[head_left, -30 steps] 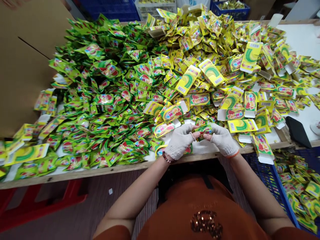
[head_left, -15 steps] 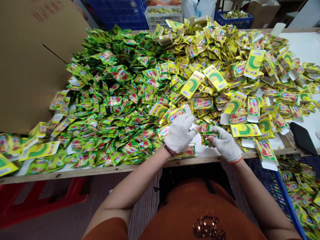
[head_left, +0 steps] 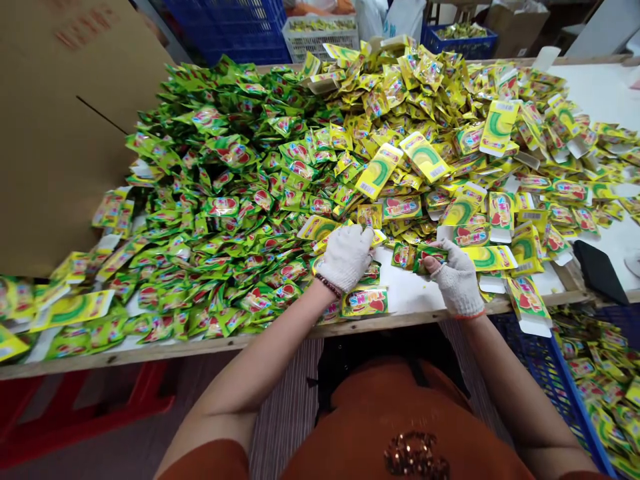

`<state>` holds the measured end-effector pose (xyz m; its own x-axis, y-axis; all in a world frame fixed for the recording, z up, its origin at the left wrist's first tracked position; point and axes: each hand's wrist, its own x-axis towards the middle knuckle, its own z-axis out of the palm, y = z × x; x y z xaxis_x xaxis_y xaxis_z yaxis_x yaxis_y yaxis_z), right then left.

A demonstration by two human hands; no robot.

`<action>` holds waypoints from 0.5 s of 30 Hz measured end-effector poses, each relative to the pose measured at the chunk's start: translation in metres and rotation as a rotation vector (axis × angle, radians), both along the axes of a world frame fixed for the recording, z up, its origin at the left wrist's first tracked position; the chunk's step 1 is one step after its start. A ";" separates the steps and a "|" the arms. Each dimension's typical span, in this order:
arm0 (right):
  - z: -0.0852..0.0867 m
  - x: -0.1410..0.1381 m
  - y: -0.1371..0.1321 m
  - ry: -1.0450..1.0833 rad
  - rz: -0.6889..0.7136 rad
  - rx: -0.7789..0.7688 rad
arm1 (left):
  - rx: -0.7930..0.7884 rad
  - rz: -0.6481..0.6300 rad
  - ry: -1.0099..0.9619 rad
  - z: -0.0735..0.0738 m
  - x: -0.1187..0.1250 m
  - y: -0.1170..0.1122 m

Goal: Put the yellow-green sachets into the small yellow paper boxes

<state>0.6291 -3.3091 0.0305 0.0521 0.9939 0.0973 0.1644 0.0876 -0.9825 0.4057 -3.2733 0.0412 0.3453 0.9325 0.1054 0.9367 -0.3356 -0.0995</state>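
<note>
Both my hands wear white knit gloves. My right hand [head_left: 456,280] is closed round a small bunch of green candy sachets [head_left: 429,253], held just above the table's front edge. My left hand [head_left: 345,257] reaches into the heap and its fingers curl on a yellow carton [head_left: 325,228] lying there among the packets. A flat yellow carton [head_left: 365,301] lies just below my left wrist. The heap of green sachets [head_left: 225,200] covers the left half of the table; yellow sachets and flat cartons [head_left: 450,133] cover the right half.
A large brown cardboard sheet [head_left: 50,147] stands at the left. Blue crates [head_left: 235,27] and a white basket [head_left: 320,30] sit behind the table. A blue crate [head_left: 565,387] with sachets is at my lower right. A black object [head_left: 597,270] lies at the right edge.
My hands have parted: the left one left the sachets and reached forward into the heap, while the right one kept the sachets and moved slightly right and up.
</note>
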 end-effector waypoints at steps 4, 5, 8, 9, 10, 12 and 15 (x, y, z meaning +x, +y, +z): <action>-0.009 0.001 -0.002 0.049 0.023 -0.031 | -0.028 0.007 -0.046 0.000 -0.011 0.004; -0.009 0.001 -0.003 0.066 0.035 -0.029 | -0.027 0.005 -0.085 0.002 -0.014 0.004; -0.002 -0.001 -0.003 0.118 0.086 0.014 | -0.129 -0.069 -0.303 0.013 -0.018 0.001; 0.001 -0.002 -0.001 0.124 0.115 0.023 | -0.212 -0.127 -0.397 0.017 -0.017 0.000; 0.004 -0.002 0.000 0.114 0.150 0.021 | -0.299 -0.190 -0.486 0.021 -0.016 -0.003; 0.006 -0.004 0.003 0.081 0.201 -0.019 | -0.383 -0.263 -0.598 0.026 -0.011 -0.009; -0.003 -0.006 0.005 0.127 0.167 -0.119 | -0.157 -0.220 -0.532 0.027 0.001 -0.024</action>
<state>0.6232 -3.3040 0.0278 -0.1093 0.9939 -0.0175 0.0314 -0.0141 -0.9994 0.4067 -3.2969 0.0680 0.4700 0.8634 0.1834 0.7511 -0.5003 0.4307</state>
